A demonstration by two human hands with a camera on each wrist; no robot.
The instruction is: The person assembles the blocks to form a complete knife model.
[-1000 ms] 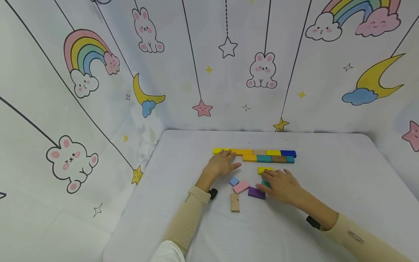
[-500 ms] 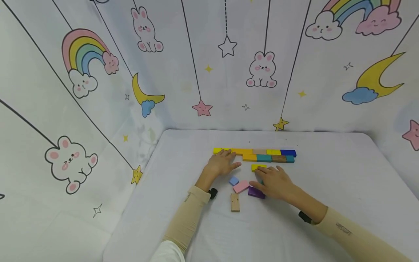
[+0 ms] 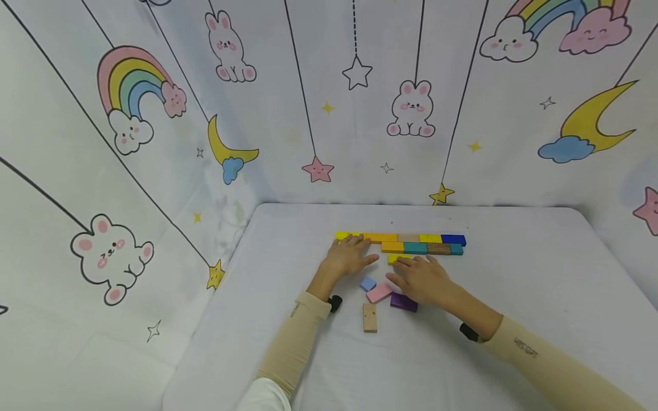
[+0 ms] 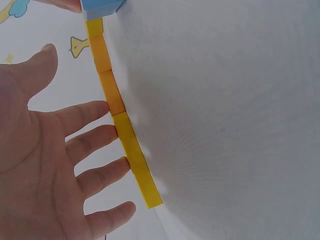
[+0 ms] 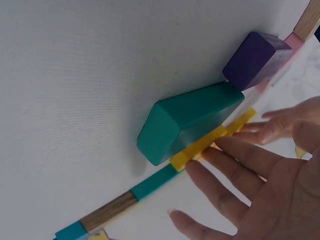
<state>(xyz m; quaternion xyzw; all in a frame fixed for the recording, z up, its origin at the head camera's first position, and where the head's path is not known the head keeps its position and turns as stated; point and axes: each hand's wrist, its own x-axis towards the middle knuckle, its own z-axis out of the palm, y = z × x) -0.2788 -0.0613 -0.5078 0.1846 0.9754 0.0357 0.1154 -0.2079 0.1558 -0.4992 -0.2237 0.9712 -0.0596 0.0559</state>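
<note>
My left hand [image 3: 345, 258] lies at the left end of the back row, its straight fingertips touching the long yellow block [image 4: 138, 160] and the orange block [image 4: 111, 92] beside it. With its extended fingertips my right hand [image 3: 426, 281] touches a loose yellow block [image 3: 398, 258] in front of the shorter second row. The right wrist view shows a teal block [image 5: 187, 120] close to that hand; in the head view the hand hides it. A purple block [image 3: 404, 302] lies just in front of the right hand.
The back row ends at a dark blue block [image 3: 453, 240]; the second row includes a brown block [image 3: 438, 249]. Nearer lie a small light-blue block [image 3: 367, 283], a pink block [image 3: 379, 293] and a plain wooden block [image 3: 369, 318]. A patterned curtain [image 3: 277, 114] stands behind the table.
My right hand has slid the loose yellow block leftward and slightly away, up near the second row. The left hand has stayed in place.
</note>
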